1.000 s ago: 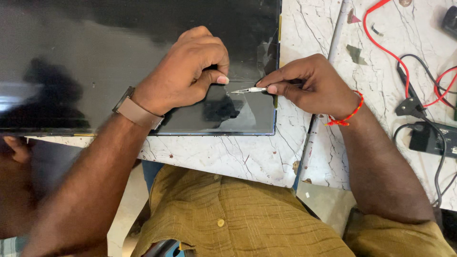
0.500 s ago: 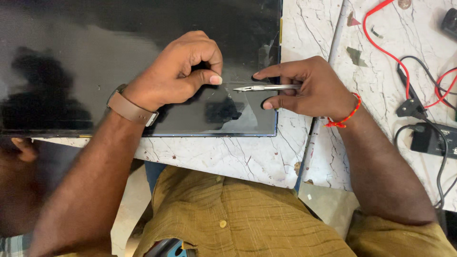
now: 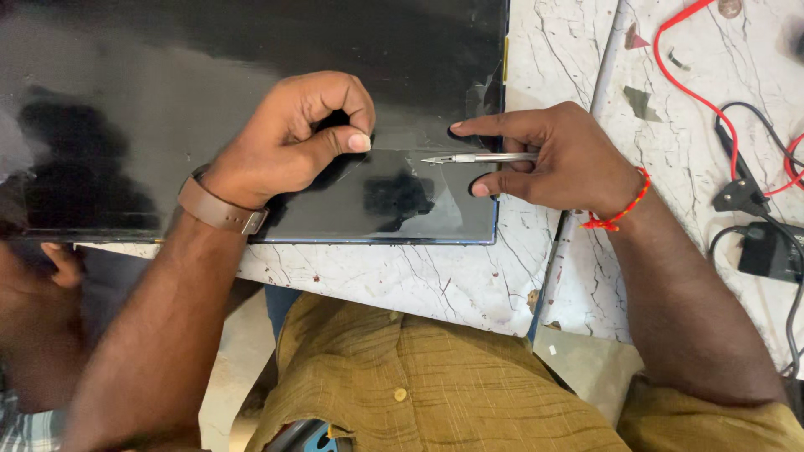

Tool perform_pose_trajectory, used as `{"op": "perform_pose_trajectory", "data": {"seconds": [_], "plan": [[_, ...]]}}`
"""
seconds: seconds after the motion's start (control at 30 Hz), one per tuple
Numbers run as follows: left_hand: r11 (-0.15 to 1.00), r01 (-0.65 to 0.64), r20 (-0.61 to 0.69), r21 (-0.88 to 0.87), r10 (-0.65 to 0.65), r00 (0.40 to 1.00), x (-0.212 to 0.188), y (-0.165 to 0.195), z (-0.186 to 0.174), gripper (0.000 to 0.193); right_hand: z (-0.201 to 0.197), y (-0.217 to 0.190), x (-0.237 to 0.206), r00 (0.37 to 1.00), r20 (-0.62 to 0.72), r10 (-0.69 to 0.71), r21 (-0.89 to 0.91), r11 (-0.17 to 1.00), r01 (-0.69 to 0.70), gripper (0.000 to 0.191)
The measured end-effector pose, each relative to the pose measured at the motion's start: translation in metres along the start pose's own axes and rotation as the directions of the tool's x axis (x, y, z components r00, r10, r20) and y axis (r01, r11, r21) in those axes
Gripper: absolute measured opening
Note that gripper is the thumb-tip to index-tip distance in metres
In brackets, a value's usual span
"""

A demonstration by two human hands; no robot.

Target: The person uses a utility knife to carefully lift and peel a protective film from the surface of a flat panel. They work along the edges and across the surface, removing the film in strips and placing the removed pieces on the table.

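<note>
Head view shows us mid-frame, our right hand [image 3: 569, 163] pinching thin metal tweezers [image 3: 481, 157] flat against the black screen panel [image 3: 167, 100], our left hand [image 3: 293, 138] curled with thumb pressing the glass, apparently lifting a film edge, which needs a shallow tip.

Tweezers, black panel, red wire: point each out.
tweezers [image 3: 481, 157], head view, middle of the metal shaft.
black panel [image 3: 167, 100], head view, bare glossy surface.
red wire [image 3: 682, 84], head view, curved stretch on the table.
</note>
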State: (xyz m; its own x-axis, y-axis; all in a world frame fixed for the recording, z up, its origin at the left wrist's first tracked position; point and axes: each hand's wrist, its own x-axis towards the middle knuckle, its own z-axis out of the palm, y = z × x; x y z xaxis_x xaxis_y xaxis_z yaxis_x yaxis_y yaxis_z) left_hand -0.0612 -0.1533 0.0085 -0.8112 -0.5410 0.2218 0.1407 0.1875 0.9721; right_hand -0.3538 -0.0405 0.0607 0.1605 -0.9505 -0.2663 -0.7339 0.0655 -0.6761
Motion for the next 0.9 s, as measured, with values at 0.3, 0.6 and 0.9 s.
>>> {"op": "perform_pose_trajectory", "data": {"seconds": [0.3,0.6,0.9], "plan": [[0.984,-0.04,-0.104,-0.174,0.022,0.994,-0.016,-0.007,-0.008,0.011,0.001,0.001,0.001,1.0,0.004,0.027,-0.006,1.0,-0.027,0.066],[0.977,-0.11,-0.227,-0.18,0.067,0.972,-0.034,0.0,-0.018,0.012,0.003,0.0,0.002,1.0,0.007,0.017,0.008,1.0,-0.017,0.07],[0.939,-0.28,-0.395,-0.199,0.185,0.9,-0.055,0.02,-0.037,0.019,0.004,-0.003,0.003,0.997,0.011,0.071,0.031,0.997,-0.071,0.069]]}}
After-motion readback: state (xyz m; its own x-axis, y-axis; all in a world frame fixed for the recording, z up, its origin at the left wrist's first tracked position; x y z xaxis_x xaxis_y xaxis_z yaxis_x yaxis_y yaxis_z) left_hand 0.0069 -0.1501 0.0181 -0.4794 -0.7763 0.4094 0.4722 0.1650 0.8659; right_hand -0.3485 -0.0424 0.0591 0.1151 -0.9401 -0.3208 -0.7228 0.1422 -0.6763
